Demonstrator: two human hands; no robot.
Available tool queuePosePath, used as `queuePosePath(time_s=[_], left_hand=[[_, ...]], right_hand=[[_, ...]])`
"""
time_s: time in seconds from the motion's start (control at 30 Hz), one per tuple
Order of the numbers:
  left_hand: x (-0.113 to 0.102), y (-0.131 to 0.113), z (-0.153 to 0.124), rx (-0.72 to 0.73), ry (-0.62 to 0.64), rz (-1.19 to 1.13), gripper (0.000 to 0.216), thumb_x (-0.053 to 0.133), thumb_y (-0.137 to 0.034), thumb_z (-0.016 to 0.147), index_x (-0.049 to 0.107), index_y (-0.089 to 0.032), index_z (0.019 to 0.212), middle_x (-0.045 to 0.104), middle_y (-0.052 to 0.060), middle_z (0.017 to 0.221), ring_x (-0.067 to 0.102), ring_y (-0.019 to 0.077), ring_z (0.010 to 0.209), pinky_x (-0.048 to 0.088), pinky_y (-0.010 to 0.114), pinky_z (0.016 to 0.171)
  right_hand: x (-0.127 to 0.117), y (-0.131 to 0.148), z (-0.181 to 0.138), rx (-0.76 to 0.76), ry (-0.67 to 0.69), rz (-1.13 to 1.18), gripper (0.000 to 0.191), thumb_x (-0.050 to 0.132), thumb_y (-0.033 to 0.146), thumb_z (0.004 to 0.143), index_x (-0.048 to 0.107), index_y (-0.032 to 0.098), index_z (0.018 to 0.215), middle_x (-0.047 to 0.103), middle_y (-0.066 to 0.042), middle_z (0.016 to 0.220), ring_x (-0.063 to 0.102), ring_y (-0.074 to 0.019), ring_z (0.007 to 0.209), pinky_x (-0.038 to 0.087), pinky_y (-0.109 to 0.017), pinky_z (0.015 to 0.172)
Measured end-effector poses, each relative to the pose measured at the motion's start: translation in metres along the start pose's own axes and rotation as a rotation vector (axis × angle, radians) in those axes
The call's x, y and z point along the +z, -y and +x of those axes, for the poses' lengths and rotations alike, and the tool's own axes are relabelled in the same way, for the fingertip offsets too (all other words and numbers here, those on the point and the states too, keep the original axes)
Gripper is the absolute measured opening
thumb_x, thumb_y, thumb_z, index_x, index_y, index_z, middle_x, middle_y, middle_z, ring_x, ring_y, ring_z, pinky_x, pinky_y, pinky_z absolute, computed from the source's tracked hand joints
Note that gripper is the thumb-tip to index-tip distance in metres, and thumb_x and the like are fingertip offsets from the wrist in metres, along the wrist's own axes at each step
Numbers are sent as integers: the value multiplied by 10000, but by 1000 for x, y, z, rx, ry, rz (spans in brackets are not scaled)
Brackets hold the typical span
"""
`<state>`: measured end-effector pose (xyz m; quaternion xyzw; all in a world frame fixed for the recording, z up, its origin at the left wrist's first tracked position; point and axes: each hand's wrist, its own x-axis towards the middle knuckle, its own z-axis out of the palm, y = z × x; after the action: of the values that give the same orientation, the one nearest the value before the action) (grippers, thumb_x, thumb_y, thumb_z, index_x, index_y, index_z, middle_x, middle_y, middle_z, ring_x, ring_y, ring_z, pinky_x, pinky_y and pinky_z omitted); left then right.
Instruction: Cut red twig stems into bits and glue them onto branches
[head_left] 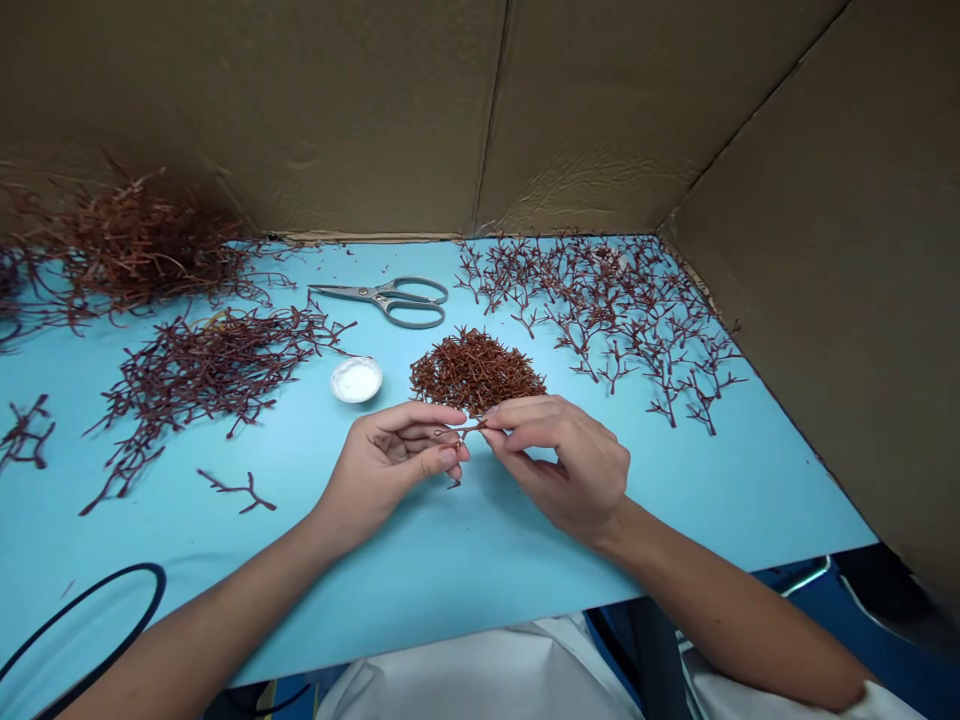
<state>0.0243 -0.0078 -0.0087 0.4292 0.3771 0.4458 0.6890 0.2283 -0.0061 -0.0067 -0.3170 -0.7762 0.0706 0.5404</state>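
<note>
My left hand [390, 455] and my right hand [562, 455] meet at the middle of the light blue table [450, 570]. Both pinch one small dark red branched twig [466, 430] between their fingertips. Just behind the hands lies a heap of short red-brown twig pieces [476, 372]. A single loose twig [238, 490] lies left of my left hand.
Grey scissors [394, 299] lie at the back centre. A small white dish [356, 379] sits left of the heap. Piles of branched twigs lie at left [202, 365], far left [127, 245] and spread at right [615, 310]. Cardboard walls [480, 110] enclose the back and right. A black cable [112, 600] loops at the front left.
</note>
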Motion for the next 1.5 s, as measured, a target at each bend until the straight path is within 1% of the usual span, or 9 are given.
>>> queuePosePath(time_s=[0.3,0.43,0.57,0.7,0.93,1.17,1.27,1.5], left_hand=[[1,-1,1,19,1,37,214,919,-217,786,824,-165,970,811,42,773,776,160,647,671,241,660],[1,-2,0,28,36,4,164,883,-160,813,829,-186,965,806,20,767,764,129,629,653,198,644],[-1,-2,-2,14,79,-7,171,853,-116,831,831,-198,979,800,5,768,759,108,608,637,169,647],[-2,-2,-1,-7,86,-14,167,841,-95,829,832,-190,967,806,9,766,758,105,593,634,160,637],[-1,-3,1,-50,90,-37,169,853,-88,801,823,-171,945,812,14,758,759,113,566,636,158,600],[-2,-4,0,-97,91,-33,167,887,-116,776,802,-153,915,820,19,756,764,118,554,629,147,585],[-2,-4,1,-97,91,-37,166,893,-123,777,803,-157,912,822,16,759,763,114,554,626,142,583],[-1,-4,2,-72,72,-40,182,902,-93,748,822,-154,899,824,22,744,764,118,554,638,153,586]], right_hand=[[-2,-2,-1,-36,37,-31,243,738,31,892,649,257,896,843,-12,892,825,-186,867,643,-294,738],[-5,-4,-4,-82,83,-59,216,700,49,926,647,258,921,853,-13,944,827,-184,914,630,-299,760],[-8,-6,-5,-96,136,-70,191,669,67,961,646,254,928,855,-9,981,826,-179,936,619,-302,771],[-8,-7,-4,-92,143,-49,184,650,85,984,646,254,913,853,-5,972,825,-172,929,608,-297,753],[-9,-9,-3,-127,160,-57,179,624,83,1005,637,238,915,855,-15,978,822,-165,940,604,-298,761],[-11,-8,-4,-139,187,-80,183,613,87,1021,644,220,900,857,-19,989,818,-154,977,584,-288,805],[-10,-8,-4,-135,195,-71,189,601,86,1031,645,215,900,856,-23,990,817,-151,981,575,-284,809],[-9,-11,-6,-134,195,-51,154,652,81,1005,638,210,921,852,-36,996,815,-169,980,582,-299,804]])
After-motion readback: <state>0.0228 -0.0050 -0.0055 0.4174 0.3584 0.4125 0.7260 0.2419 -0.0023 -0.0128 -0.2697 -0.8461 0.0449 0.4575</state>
